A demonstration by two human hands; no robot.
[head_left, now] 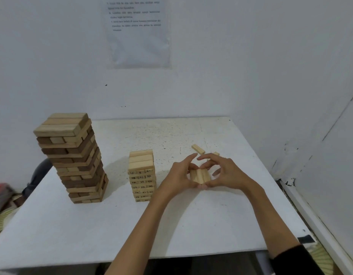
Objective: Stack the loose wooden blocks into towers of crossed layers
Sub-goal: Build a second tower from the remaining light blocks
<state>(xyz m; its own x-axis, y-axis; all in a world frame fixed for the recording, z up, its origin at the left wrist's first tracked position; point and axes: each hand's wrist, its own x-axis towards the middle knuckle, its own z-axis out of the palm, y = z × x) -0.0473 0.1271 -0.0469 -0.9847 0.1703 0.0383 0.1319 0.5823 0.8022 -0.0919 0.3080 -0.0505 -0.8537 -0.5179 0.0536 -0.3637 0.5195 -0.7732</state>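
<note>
White walls meet in a corner behind a white worktop [191, 225], with a printed sheet [138, 32] taped above it. We have a short bundle of pale blocks [200, 176] squeezed between both hands, just right of the numbered tower [142, 175]. The left hand [177, 177] and the right hand [230, 173] each curl round the bundle, thumbs low, fingers [186, 160] arched over the top. Whether it touches the worktop we cannot tell. At the far left stands the tall tower [72, 155] of light and dark wood. One loose block [198, 149] lies just behind our hands.

We judge this to be the squaring-up of a layer before it goes on the numbered tower. To do it well, we should press the long sides flush and tap the ends level, so the bundle travels as one piece. Then we set it crosswise to the top layer, lower it flat, and ease both hands away together so nothing gets nudged.
</note>
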